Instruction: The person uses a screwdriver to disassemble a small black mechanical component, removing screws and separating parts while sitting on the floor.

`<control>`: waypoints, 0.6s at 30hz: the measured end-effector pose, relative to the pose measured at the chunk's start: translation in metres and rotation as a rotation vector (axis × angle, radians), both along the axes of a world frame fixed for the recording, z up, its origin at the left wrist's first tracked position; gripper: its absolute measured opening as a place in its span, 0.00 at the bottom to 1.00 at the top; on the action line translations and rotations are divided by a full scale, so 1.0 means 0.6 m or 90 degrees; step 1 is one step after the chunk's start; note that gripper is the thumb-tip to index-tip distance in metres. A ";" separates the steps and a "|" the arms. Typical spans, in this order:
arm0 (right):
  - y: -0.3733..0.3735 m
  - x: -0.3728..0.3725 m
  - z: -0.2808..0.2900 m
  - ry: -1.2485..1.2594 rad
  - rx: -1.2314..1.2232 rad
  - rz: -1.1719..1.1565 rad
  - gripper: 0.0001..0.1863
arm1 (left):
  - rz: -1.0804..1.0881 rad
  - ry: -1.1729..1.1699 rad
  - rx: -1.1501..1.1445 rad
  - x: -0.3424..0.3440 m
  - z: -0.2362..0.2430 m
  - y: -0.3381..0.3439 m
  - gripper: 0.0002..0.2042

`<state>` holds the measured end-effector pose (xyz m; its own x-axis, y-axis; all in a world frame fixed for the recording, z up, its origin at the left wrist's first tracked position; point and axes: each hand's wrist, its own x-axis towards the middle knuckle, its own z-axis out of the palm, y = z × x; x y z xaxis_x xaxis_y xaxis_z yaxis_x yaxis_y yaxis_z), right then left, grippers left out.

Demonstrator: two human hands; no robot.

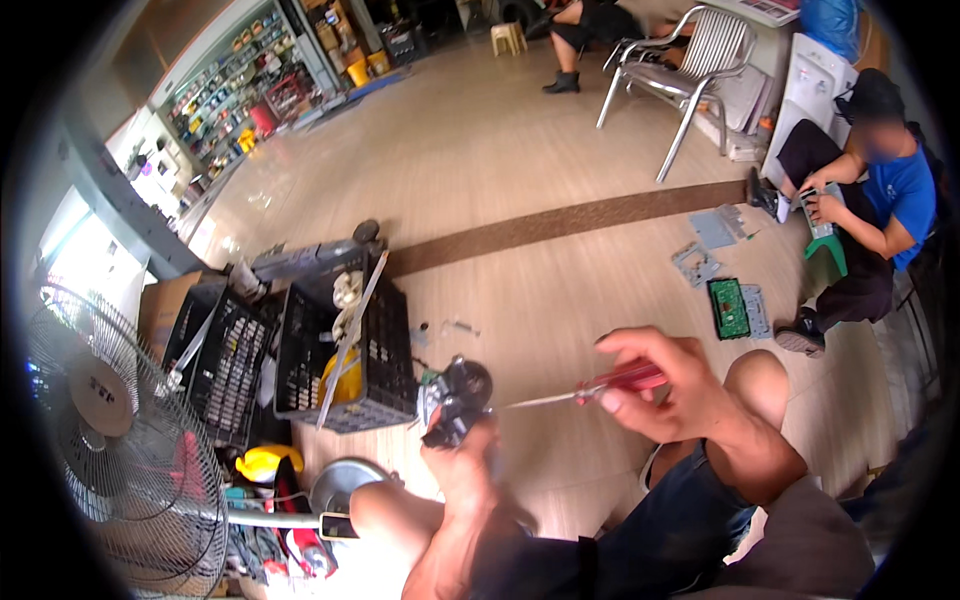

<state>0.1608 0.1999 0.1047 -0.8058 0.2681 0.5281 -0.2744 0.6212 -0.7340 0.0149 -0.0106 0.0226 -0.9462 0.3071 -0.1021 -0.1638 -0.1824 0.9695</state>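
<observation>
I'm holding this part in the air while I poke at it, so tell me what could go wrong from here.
1. The thin metal shaft of the red-handled screwdriver points toward the left hand; a slip could jab its fingers.
2. The small black motor-like part is gripped in mid-air over the wooden floor, unsupported; it might twist or drop.
3. Any small piece that comes loose could roll toward the black plastic crate and be hard to find.

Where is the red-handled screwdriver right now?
In the head view, right of centre: the right hand holds the red-handled screwdriver, its tip pointing left at the small black part in the left hand.
</observation>
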 end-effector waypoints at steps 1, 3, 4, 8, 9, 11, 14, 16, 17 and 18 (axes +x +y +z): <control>0.001 -0.002 -0.004 -0.007 -0.009 0.011 0.23 | -0.003 0.000 0.005 0.000 0.002 -0.002 0.14; 0.002 -0.007 -0.011 0.017 -0.002 -0.002 0.23 | -0.005 -0.009 0.031 0.000 0.008 -0.003 0.13; -0.002 -0.008 -0.012 0.011 -0.007 0.003 0.23 | 0.000 -0.014 0.026 0.002 0.014 -0.004 0.13; -0.013 -0.016 -0.001 0.054 0.007 0.021 0.21 | 0.041 -0.039 0.033 0.008 0.031 -0.002 0.11; -0.013 -0.020 0.001 0.108 0.028 0.049 0.20 | 0.037 -0.030 0.028 0.006 0.031 -0.004 0.11; -0.011 -0.014 0.016 0.076 0.012 0.072 0.20 | 0.037 -0.019 0.017 0.006 0.030 -0.004 0.11; -0.005 -0.008 -0.001 0.063 -0.028 0.084 0.20 | 0.030 0.001 0.008 0.011 0.027 0.002 0.11; -0.007 -0.006 -0.003 0.071 -0.049 0.072 0.20 | 0.013 0.012 0.002 0.009 0.022 0.000 0.12; -0.010 -0.002 0.007 0.058 -0.050 0.068 0.19 | -0.001 0.027 -0.001 0.008 0.020 -0.001 0.14; -0.013 -0.002 0.011 0.046 -0.053 0.067 0.18 | -0.001 0.024 -0.005 0.008 0.016 -0.002 0.14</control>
<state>0.1597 0.1924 0.1111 -0.7923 0.2296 0.5654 -0.3892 0.5234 -0.7580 0.0194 -0.0118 0.0319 -0.9489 0.3079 -0.0688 -0.1273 -0.1742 0.9765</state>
